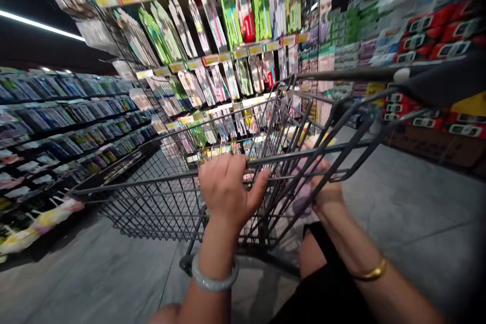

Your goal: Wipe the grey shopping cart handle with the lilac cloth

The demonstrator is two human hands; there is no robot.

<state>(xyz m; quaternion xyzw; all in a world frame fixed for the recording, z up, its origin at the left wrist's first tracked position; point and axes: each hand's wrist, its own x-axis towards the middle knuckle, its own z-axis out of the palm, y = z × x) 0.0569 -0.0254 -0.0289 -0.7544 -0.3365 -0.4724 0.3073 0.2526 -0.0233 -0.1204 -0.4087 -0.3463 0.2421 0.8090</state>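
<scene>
The left hand's (223, 187) grip is curled over the rail of the shopping cart (281, 159), which reaches from nine o'clock to two; at three o'clock, the right hand's (327, 190) grip, blurred near something purple (301, 205), cannot be told.

grey floor (398, 200), full shelves (240, 52), white strip lights (41, 26)

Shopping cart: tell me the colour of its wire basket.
Dark grey; the wire basket shows best in the head view.
</scene>
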